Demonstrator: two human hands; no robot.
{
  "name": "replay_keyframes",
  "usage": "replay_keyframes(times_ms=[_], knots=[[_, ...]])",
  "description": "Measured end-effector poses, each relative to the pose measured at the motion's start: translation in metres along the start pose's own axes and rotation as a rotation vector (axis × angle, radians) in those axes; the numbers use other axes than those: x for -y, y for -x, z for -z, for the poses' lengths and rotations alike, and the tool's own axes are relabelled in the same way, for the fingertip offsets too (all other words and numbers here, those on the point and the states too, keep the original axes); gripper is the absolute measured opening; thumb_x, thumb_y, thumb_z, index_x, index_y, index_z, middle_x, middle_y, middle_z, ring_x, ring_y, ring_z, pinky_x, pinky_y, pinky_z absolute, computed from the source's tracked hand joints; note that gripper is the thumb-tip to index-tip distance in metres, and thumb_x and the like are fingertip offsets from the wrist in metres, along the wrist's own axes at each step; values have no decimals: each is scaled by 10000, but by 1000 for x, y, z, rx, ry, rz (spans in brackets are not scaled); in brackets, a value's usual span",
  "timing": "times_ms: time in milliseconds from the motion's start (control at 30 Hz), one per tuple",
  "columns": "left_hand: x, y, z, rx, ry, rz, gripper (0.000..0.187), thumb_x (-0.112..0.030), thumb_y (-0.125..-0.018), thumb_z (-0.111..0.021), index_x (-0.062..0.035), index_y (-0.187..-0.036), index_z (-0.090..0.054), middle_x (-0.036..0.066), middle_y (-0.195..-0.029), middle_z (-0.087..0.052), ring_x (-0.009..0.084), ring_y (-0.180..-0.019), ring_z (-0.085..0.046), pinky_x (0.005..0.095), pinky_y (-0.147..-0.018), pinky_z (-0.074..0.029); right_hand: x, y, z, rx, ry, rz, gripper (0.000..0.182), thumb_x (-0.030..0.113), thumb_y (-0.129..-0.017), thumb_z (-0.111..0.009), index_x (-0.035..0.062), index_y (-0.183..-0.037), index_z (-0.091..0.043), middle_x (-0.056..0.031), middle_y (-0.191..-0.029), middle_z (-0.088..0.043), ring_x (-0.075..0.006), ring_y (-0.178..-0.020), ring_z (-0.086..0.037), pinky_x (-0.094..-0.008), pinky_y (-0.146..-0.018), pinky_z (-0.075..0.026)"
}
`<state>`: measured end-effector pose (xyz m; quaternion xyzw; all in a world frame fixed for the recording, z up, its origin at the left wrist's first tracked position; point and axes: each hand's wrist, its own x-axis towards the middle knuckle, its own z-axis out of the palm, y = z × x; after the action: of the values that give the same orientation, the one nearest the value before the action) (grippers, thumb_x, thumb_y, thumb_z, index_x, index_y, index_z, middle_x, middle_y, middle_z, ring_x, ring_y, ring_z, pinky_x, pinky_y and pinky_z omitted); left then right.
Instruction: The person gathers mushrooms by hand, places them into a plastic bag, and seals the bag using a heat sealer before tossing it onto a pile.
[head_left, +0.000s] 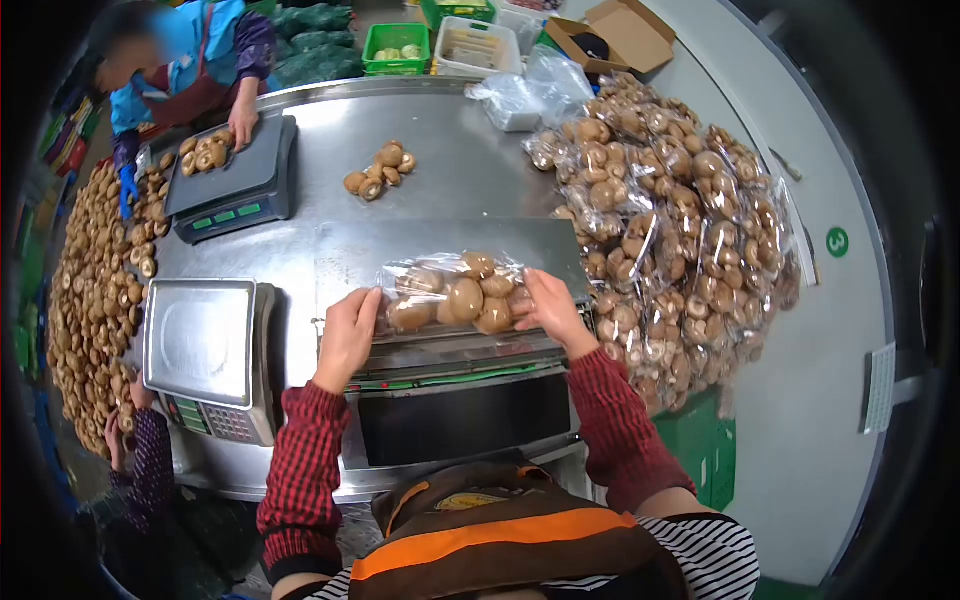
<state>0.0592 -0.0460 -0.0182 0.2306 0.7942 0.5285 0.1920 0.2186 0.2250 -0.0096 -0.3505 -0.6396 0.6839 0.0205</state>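
A clear plastic bag of brown mushrooms (pixel 465 298) lies across the wrapping machine (pixel 350 250) in front of me. At the bag's left end, my left hand (pixel 349 325) has its fingers closed on the plastic. My right hand (pixel 549 305) grips the other end, thumb and fingers around the film. Below the bag is the machine's front edge, with a dark panel (pixel 465 420) under it. Several loose mushrooms (pixel 380 170) sit on the steel table (pixel 440 125) beyond the machine.
Bagged mushrooms (pixel 680 230) are heaped at the right. An empty-topped scale (pixel 200 340) stands at the left; a co-worker's hand (pixel 243 115) touches mushrooms on another scale (pixel 270 150). Loose mushrooms (pixel 95 310) pile at far left, near another person's hands (pixel 115 435). Plastic bags (pixel 540 90) lie at the back.
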Motion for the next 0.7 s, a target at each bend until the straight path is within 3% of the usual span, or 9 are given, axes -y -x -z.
replay_keyframes(times_ms=[100,200,267,300,367,400,500,633,700], knots=[[-19,48,4,56,173,266,344,-259,-995,-539,49,-887,-647,48,-624,-556,83,-557,-490,280,-534,-400,-3,71,10,91,-78,-124,425,359,-1045,-403,-8,-1234,-506,-136,-1007,-642,-214,-755,-690,-304,-567,-577],[3,83,5,224,0,339,345,-260,-996,-538,47,-870,-636,51,-636,-570,101,-582,-525,293,-547,-416,-29,113,8,125,-90,-238,410,354,-1045,-401,-10,-1202,-508,-134,-977,-652,-199,-738,-694,-283,-551,-565],[32,100,-9,124,-67,234,348,-255,-997,-536,47,-834,-593,75,-651,-564,124,-609,-514,301,-570,-417,-62,123,5,36,55,-210,394,352,-1036,-429,-17,-1084,-558,-116,-933,-653,-178,-711,-686,-269,-547,-558],[26,107,-10,139,-73,233,348,-255,-997,-536,47,-834,-593,75,-651,-564,124,-609,-514,301,-570,-417,-67,130,-7,-133,99,-93,393,343,-1019,-485,-18,-928,-608,-73,-772,-638,-140,-654,-664,-259,-537,-530],[11,122,-15,23,-38,95,338,-237,-1005,-524,36,-807,-542,105,-653,-522,143,-621,-476,317,-588,-409,-77,143,-20,-354,325,31,399,340,-1017,-509,4,-826,-612,1,-626,-563,-74,-582,-575,-217,-470,-446],[14,129,-21,34,113,140,321,-228,-1011,-520,25,-814,-521,122,-647,-476,142,-616,-431,326,-588,-394,-87,152,-24,-375,315,12,399,340,-1017,-509,4,-826,-612,1,-626,-563,-74,-582,-575,-217,-470,-446],[30,152,-35,61,2,44,318,-222,-1014,-524,11,-796,-522,114,-643,-457,134,-607,-410,335,-575,-392,-129,183,-24,-547,171,70,425,328,-1012,-524,18,-726,-583,27,-550,-500,-58,-531,-492,-244,-455,-372],[67,137,-50,60,-554,-373,250,-190,-919,-651,-22,-758,-560,157,-693,-564,356,-616,-568,431,-548,-442,-226,212,-12,-874,301,49,423,314,-988,-552,-15,-723,-569,-95,-551,-501,-131,-519,-507,-351,-509,-407],[67,124,-78,-19,-600,-512,258,-188,-896,-662,-54,-711,-543,144,-730,-582,346,-647,-591,444,-556,-459,-279,192,-13,-1071,356,71,423,310,-1002,-516,-14,-734,-566,-163,-588,-484,-191,-565,-533,-410,-564,-434]])
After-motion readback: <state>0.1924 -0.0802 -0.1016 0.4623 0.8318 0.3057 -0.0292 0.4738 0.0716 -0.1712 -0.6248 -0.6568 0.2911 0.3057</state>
